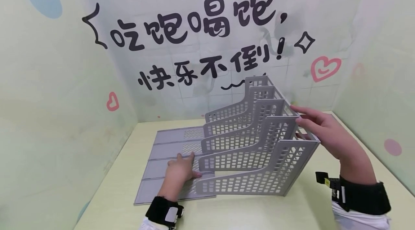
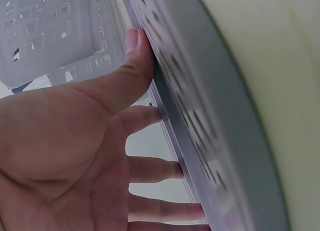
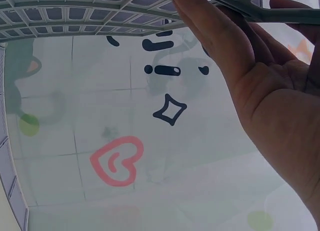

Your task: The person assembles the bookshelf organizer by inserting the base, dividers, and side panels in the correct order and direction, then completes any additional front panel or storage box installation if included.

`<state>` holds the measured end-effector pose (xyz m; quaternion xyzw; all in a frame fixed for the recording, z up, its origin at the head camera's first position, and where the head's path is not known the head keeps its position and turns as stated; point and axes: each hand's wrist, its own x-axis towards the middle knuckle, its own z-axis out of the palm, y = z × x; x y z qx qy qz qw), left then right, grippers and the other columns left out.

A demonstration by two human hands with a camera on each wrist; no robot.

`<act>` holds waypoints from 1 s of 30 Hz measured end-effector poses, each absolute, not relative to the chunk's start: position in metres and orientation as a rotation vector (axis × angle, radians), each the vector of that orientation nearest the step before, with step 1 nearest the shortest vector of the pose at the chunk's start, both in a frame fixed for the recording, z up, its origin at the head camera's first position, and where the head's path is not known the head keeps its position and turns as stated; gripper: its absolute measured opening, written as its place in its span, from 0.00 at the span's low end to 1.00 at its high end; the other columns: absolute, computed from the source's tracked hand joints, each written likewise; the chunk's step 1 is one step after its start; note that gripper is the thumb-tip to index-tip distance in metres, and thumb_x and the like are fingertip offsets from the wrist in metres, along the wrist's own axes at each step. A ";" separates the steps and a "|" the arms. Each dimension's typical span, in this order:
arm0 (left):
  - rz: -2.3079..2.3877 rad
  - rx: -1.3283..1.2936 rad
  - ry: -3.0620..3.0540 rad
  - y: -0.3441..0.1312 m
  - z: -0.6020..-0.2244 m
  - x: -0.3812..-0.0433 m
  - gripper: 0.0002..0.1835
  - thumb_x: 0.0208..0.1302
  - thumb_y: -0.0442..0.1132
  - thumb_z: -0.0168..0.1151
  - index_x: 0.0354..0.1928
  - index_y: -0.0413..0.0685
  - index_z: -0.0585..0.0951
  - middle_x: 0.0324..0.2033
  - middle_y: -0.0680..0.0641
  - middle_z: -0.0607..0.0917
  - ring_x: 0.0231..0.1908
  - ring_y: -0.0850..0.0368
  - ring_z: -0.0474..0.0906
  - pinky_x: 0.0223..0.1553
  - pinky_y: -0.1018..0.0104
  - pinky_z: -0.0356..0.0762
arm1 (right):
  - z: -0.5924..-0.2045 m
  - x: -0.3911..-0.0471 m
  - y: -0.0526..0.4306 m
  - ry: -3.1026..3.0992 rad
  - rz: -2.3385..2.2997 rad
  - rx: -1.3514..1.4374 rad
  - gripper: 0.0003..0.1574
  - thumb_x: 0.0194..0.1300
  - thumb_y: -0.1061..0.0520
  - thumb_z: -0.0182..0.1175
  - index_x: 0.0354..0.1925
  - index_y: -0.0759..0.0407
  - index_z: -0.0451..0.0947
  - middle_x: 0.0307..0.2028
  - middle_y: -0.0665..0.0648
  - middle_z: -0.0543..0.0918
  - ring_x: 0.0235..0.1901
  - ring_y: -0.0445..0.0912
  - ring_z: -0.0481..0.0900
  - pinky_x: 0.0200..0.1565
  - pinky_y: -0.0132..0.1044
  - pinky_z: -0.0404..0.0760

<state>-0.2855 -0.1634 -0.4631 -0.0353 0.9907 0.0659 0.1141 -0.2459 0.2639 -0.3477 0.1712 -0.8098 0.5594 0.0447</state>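
Observation:
A grey plastic file rack point(image 1: 236, 158), with several perforated dividers side by side, stands on the table joined to a flat grey panel point(image 1: 159, 168). My left hand point(image 1: 179, 170) rests on that panel beside the dividers' low front ends. In the left wrist view, the fingers point(image 2: 155, 169) of this hand are spread and fairly straight, their tips touching the panel. At the rack's tall end, my right hand point(image 1: 324, 129) holds the upper edge of the frame. The right wrist view has its fingers point(image 3: 215, 36) around the grey bars, partly hidden behind them.
The pale yellow table point(image 1: 246, 212) sits in a corner between printed walls. Behind the rack, the back wall point(image 1: 194, 96) carries large black lettering and pink hearts. A black strap point(image 1: 364, 197) is worn on each wrist.

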 end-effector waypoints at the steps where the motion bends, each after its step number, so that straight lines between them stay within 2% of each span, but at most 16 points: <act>1: 0.198 -0.109 2.898 -0.163 -0.463 -0.286 0.53 0.56 0.63 0.78 0.81 0.54 0.68 0.78 0.23 0.62 0.63 0.15 0.71 0.56 0.33 0.83 | -0.348 -0.246 0.266 -2.474 1.711 0.532 0.31 0.82 0.59 0.55 0.78 0.59 0.68 0.48 0.40 0.90 0.45 0.37 0.90 0.46 0.31 0.90; 7: 0.199 -0.082 2.847 -0.162 -0.460 -0.288 0.52 0.61 0.62 0.75 0.82 0.52 0.65 0.78 0.21 0.59 0.68 0.09 0.64 0.62 0.28 0.78 | -0.348 -0.248 0.276 -2.444 1.781 0.572 0.28 0.82 0.61 0.55 0.75 0.53 0.72 0.49 0.43 0.90 0.45 0.39 0.90 0.46 0.32 0.90; 12: 0.206 -0.054 2.815 -0.161 -0.457 -0.290 0.52 0.63 0.61 0.74 0.83 0.50 0.63 0.78 0.19 0.58 0.71 0.09 0.60 0.71 0.24 0.67 | -0.349 -0.248 0.280 -2.377 1.908 0.598 0.26 0.81 0.64 0.54 0.72 0.49 0.74 0.49 0.45 0.90 0.45 0.39 0.90 0.46 0.32 0.90; 15: 0.217 -0.040 2.807 -0.160 -0.456 -0.289 0.51 0.63 0.60 0.74 0.82 0.48 0.64 0.78 0.19 0.58 0.71 0.09 0.60 0.73 0.22 0.63 | -0.348 -0.247 0.278 -2.391 1.887 0.579 0.26 0.81 0.63 0.55 0.72 0.47 0.75 0.48 0.45 0.91 0.45 0.38 0.90 0.46 0.32 0.90; 23: 0.218 -0.015 2.795 -0.161 -0.454 -0.290 0.51 0.63 0.59 0.75 0.82 0.47 0.63 0.77 0.18 0.57 0.73 0.13 0.60 0.75 0.22 0.58 | -0.345 -0.247 0.267 -2.473 1.719 0.518 0.31 0.82 0.59 0.57 0.78 0.59 0.68 0.49 0.39 0.89 0.43 0.38 0.89 0.44 0.33 0.90; 30: 0.242 -0.022 2.783 -0.161 -0.454 -0.290 0.51 0.64 0.58 0.75 0.82 0.47 0.63 0.78 0.18 0.56 0.74 0.11 0.57 0.75 0.22 0.57 | -0.346 -0.246 0.268 -2.473 1.733 0.519 0.29 0.82 0.59 0.57 0.76 0.53 0.71 0.47 0.41 0.90 0.43 0.39 0.89 0.44 0.32 0.90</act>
